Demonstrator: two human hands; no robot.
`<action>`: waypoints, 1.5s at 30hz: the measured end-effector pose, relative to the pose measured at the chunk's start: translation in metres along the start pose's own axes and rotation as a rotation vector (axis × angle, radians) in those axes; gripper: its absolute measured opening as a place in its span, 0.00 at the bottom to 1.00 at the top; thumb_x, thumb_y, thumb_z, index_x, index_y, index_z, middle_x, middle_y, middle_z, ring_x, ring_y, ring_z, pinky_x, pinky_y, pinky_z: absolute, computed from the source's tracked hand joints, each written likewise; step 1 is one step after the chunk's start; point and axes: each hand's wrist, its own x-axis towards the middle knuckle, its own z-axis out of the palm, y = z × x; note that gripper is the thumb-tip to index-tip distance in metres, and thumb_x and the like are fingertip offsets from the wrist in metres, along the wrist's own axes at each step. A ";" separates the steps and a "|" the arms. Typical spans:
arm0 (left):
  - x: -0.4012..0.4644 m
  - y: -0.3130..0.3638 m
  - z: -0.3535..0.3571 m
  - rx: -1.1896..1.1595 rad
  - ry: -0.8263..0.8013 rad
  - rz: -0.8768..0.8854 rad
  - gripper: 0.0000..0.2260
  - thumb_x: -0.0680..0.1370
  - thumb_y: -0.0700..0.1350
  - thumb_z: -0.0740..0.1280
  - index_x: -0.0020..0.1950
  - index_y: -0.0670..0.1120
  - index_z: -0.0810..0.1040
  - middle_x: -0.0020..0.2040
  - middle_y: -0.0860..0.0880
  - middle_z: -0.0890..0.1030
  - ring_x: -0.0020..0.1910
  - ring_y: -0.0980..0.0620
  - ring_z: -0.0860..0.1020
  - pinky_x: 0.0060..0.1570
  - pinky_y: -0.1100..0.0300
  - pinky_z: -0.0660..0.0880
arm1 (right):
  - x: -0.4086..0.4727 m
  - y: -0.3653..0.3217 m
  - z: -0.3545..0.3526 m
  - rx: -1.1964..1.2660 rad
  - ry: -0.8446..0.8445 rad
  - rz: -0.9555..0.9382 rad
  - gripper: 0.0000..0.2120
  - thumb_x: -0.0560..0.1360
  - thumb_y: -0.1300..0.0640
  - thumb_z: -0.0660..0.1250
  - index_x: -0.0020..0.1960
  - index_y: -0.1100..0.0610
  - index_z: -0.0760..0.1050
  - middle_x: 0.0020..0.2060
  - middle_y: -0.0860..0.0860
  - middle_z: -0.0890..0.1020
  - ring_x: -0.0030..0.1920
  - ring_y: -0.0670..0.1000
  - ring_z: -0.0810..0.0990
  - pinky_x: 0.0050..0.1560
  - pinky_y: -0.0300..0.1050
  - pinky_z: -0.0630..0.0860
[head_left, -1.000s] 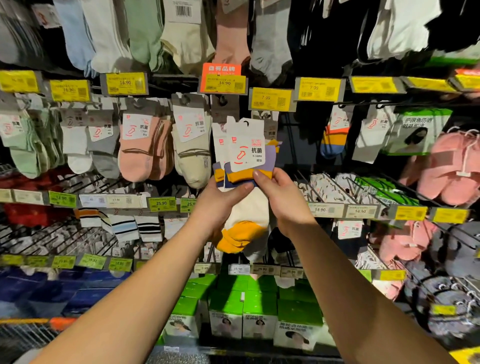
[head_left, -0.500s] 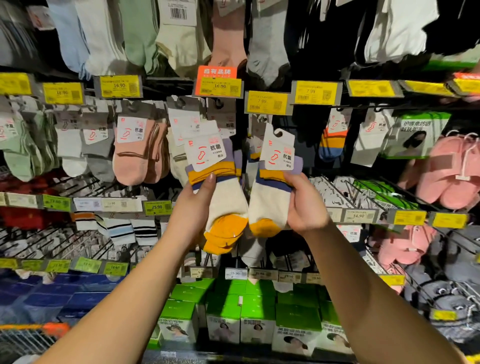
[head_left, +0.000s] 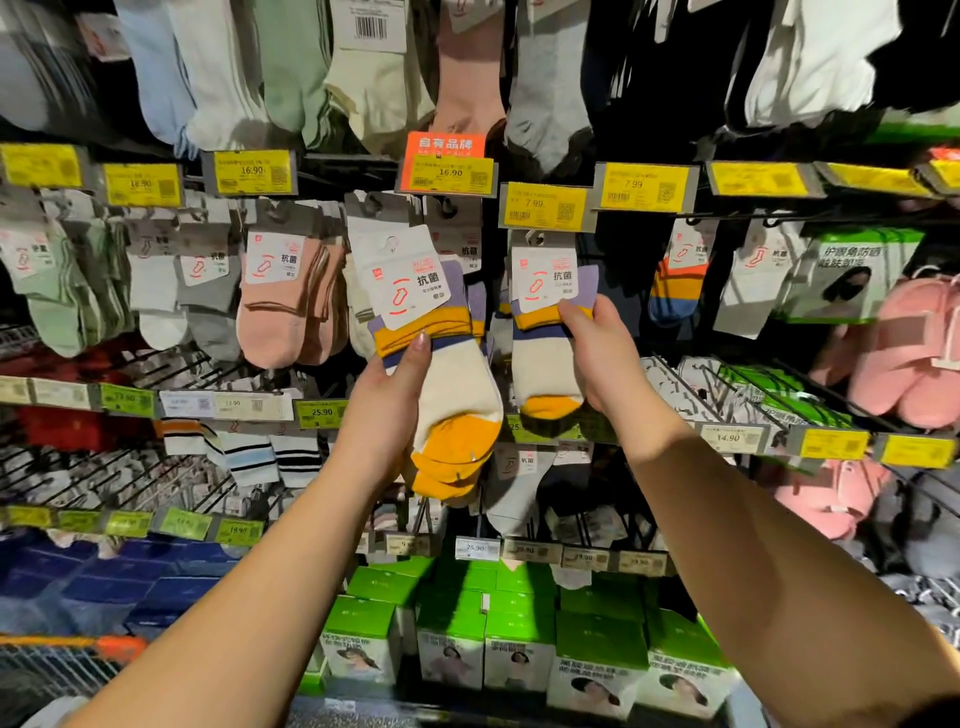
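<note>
Left hand (head_left: 387, 415) grips a sock bundle (head_left: 457, 387) at centre frame; right hand (head_left: 602, 358) pinches a second sock pack (head_left: 540, 369) just right of it; green boxes (head_left: 597, 649) stand closed along the bottom, contents hidden

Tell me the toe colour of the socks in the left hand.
Orange-yellow, on a cream body; the head view shows the socks best.

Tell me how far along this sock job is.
Done: socks split into two lots. In hand: left hand grips the stack, right hand holds the single pack under the 7.99 tag. Left: apparently hanging both; whether the single pack is hooked is unclear.
</note>
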 end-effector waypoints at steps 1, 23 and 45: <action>-0.001 0.001 0.001 -0.006 -0.003 0.003 0.24 0.73 0.68 0.65 0.65 0.59 0.76 0.61 0.58 0.82 0.61 0.52 0.80 0.67 0.47 0.73 | 0.004 0.003 0.001 -0.011 0.003 0.012 0.07 0.82 0.50 0.63 0.58 0.48 0.74 0.52 0.42 0.81 0.53 0.45 0.81 0.51 0.46 0.76; 0.002 0.003 0.013 0.029 0.027 -0.011 0.17 0.80 0.62 0.63 0.65 0.56 0.75 0.59 0.55 0.82 0.60 0.50 0.79 0.61 0.52 0.73 | 0.069 0.015 0.020 -0.154 -0.055 0.320 0.33 0.81 0.43 0.60 0.79 0.58 0.54 0.74 0.58 0.67 0.69 0.61 0.70 0.63 0.53 0.70; -0.011 -0.013 0.020 -0.016 -0.014 -0.032 0.35 0.68 0.74 0.64 0.69 0.56 0.76 0.63 0.57 0.82 0.64 0.50 0.78 0.68 0.44 0.72 | -0.040 0.021 0.013 0.074 -0.105 0.164 0.05 0.82 0.54 0.61 0.52 0.53 0.75 0.43 0.49 0.77 0.39 0.45 0.74 0.38 0.39 0.69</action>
